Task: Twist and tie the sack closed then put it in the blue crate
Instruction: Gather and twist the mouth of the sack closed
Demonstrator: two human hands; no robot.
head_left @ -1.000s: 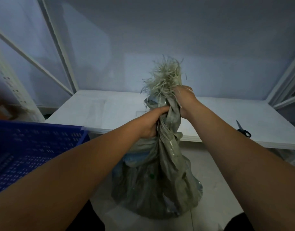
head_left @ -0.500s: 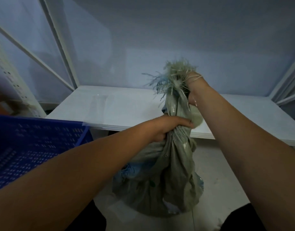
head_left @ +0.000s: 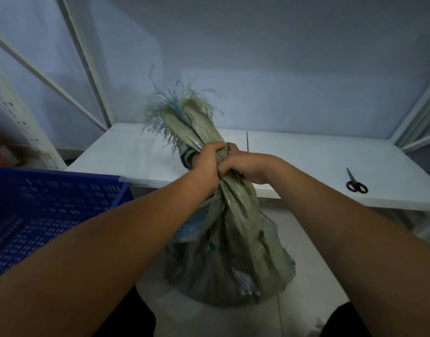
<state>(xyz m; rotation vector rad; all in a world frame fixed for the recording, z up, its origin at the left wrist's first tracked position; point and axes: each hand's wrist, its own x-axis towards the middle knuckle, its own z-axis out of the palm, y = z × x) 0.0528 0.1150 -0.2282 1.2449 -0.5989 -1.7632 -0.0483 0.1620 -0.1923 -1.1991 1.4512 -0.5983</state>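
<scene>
Fingers [head_left: 212,150] of left hand [head_left: 205,166], right hand [head_left: 249,166] clench sack [head_left: 233,251] neck — blue crate [head_left: 51,198] alongside.

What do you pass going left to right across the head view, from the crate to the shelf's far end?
blue crate → left hand → right hand → scissors on the white shelf board. Both hands grip the neck of the sack, which spans them, so it is left out.

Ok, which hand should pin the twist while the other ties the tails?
Left, probably: the left hand wraps the neck of the sack right under the frayed tails. The right hand grips beside it and looks freer to reach up.
</scene>
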